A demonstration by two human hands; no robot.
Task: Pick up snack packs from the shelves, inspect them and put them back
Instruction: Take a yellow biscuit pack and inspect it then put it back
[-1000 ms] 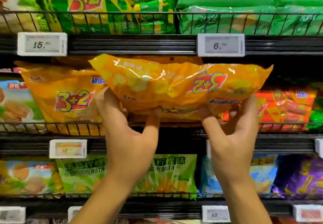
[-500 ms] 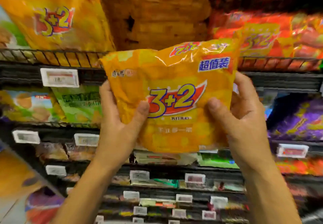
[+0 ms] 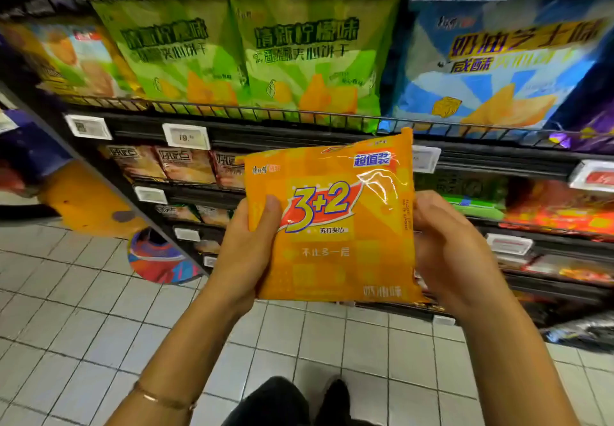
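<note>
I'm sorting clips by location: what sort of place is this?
Most likely a supermarket snack aisle: stacked wire-fronted shelves carry price tags and rows of green snack bags, and both hands hold an orange 3+2 pack above a tiled floor.

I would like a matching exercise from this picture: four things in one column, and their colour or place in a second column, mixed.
Things:
1. held pack
2. lemon packs
3. cheese pack
4. bracelet

Colour or place:
a. on the left wrist
b. green, on the shelf
c. orange, between left hand and right hand
d. blue, on the shelf, right of the green ones

Pairs: 1-c, 2-b, 3-d, 4-a
</note>
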